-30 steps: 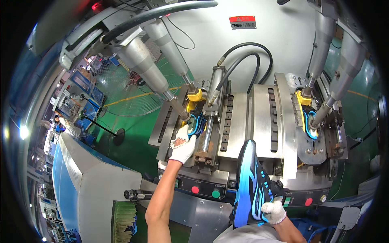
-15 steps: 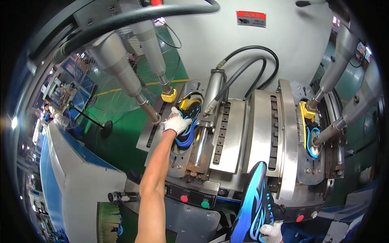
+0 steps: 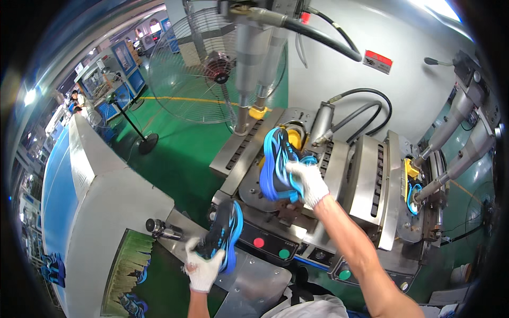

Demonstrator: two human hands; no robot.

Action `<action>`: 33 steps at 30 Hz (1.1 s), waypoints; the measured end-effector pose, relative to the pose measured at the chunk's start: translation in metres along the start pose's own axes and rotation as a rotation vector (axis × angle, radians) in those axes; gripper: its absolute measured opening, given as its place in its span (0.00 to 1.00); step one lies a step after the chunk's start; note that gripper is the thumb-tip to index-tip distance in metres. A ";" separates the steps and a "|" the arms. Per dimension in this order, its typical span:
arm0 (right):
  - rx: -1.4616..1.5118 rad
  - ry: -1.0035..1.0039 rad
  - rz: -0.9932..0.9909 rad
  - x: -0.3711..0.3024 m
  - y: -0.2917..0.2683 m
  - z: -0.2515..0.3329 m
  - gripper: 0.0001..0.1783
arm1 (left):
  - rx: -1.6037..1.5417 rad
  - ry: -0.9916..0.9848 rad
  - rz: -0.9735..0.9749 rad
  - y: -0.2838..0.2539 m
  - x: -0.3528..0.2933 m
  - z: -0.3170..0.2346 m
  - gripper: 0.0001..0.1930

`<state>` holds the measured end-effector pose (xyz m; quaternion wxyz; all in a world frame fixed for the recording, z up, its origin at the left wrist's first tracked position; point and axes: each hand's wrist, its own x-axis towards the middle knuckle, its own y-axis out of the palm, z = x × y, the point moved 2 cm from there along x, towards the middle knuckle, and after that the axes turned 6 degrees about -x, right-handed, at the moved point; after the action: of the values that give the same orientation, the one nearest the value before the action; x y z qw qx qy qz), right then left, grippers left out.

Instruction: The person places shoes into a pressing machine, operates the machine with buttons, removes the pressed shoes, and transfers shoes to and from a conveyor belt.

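My left hand (image 3: 203, 269), in a white glove, is closed around one end of a black and blue sneaker (image 3: 231, 236). That shoe is held up at the near left, beside the machine's front panel. Also gloved, my right hand (image 3: 309, 183) grips a second black and blue sneaker (image 3: 274, 167), its sole side turned to the left. This one is over the machine's left station (image 3: 254, 188) and hides part of it. Just behind it shows a yellow pad (image 3: 294, 139). The fingers of my right hand are partly hidden by the shoe.
At the right station another blue-trimmed shoe (image 3: 414, 197) sits beneath metal press rods (image 3: 442, 177). Red button (image 3: 258, 242) and green button (image 3: 284, 254) are on the front panel. A strip-curtained opening (image 3: 127, 265) with shoes is at lower left; a floor fan (image 3: 217, 69) stands behind.
My left hand has drawn its sneaker out of the left station, toward me. My right hand has carried the other sneaker from the lower right to that station. The view has turned left.
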<state>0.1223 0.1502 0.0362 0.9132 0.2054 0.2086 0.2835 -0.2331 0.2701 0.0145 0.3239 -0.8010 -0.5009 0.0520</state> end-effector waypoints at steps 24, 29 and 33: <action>-1.013 0.097 0.029 0.227 -0.085 -0.014 0.25 | 0.186 -1.084 -0.423 -0.031 -0.355 0.230 0.41; -1.418 -0.445 0.222 -0.061 0.012 -0.093 0.43 | 0.118 -1.039 -0.771 -0.035 -0.389 0.235 0.38; -1.661 -0.558 0.191 -0.124 -0.064 -0.198 0.52 | -0.048 -0.907 -0.799 -0.009 -0.372 0.248 0.36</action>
<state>-0.0420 0.0778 -0.1261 0.7574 -0.4465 -0.3139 0.3583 -0.5246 0.0772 -0.2651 0.0542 -0.4558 -0.8521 0.2515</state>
